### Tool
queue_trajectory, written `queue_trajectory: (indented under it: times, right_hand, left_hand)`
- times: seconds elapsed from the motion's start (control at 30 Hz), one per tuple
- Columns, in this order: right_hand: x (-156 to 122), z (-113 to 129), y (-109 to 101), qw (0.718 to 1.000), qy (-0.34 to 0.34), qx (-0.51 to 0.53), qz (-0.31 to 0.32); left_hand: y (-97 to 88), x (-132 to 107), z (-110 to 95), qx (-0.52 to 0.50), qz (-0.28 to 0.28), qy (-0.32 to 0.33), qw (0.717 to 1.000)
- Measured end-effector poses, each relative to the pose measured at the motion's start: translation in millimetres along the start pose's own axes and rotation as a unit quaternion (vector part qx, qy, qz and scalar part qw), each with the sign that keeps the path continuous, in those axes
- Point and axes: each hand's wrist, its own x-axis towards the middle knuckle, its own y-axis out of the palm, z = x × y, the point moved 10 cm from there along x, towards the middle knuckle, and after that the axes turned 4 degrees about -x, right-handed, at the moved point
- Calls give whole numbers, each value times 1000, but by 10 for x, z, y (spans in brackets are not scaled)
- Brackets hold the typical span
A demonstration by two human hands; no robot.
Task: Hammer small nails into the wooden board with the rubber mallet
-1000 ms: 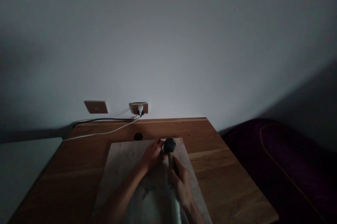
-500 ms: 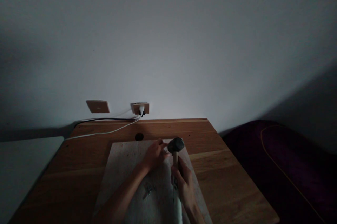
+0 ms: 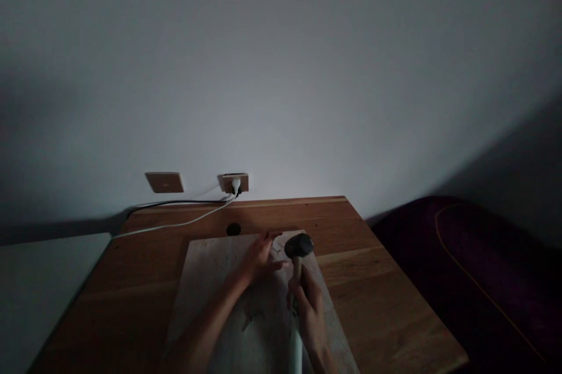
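Note:
My right hand (image 3: 311,298) is wrapped round the wooden handle of a black-headed mallet (image 3: 299,245), held over the right side of a pale wooden board (image 3: 202,263). A pale rod-like length shows below that hand, in line with the handle. Just left of the mallet head, my left hand (image 3: 260,258) rests by the board's far edge, fingers and thumb spread apart. Between its thumb and fingers, a small thin nail (image 3: 276,250) appears to stand at the board, apart from the fingers. Several loose nails (image 3: 251,318) lie in a small heap between my forearms; the dim light blurs them.
The board lies on a brown wooden table (image 3: 377,280) with a round cable hole (image 3: 233,229). A white cable (image 3: 175,225) and a black cable run to a wall socket (image 3: 235,183). A white surface (image 3: 57,280) stands left; dark purple upholstery (image 3: 465,257) is at right.
My left hand's fingers have opened and drawn back left, leaving the nail in sight. The mallet and my right hand have shifted slightly right and down.

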Motion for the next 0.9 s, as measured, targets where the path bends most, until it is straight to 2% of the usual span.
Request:
queue_trajectory:
  times: [0.1,0.2,0.3,0.4,0.53,0.63,0.73,0.9]
  right_hand:
    - [-110,-171,-112,996,52,77,-13]
    - [-238,-387,-213,981,131,140,-15]
    - [-331,-512,-363,975,173,129,-40]
    - [-356,-499,-464,982,157,84,-62]
    - [-340,-464,-400,987,140,75,-39]
    - [-331,-462,-354,986,141,81,-21]
    - [-332,-463,-375,986,142,87,-26]
    - [-340,-468,-409,986,133,92,-47]
  left_hand:
    - [-172,-59,-122,7,5,8,1000]
    - [-381,-233,-337,56,59,50,995]
    - [-533,-499,-425,124,117,57,984]
    - [-532,-745,-381,149,157,30,976]
    - [-357,-880,-285,160,172,1,972]
    - [-257,-852,-280,183,166,6,969]
    - [-252,-740,-322,181,156,17,971]
    - [-382,-291,-220,109,79,-15,991]
